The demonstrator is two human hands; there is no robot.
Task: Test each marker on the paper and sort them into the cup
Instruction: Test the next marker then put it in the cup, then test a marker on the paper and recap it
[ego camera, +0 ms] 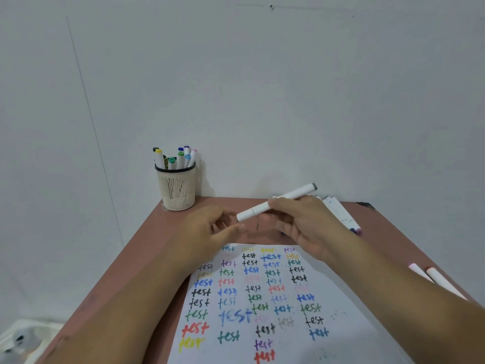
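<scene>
White marker (pixel 278 202) with a grey cap is pinched in my right hand (pixel 304 224) above the paper (pixel 341 311); my left hand (pixel 210 229), fingers loosely spread and empty, hovers just left of it.

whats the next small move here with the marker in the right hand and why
Probably bring the left hand to the near end of the marker and pull its cap off. The right hand holds it capped above the table, and the left hand's open fingers sit just short of that end, over the paper.
</scene>
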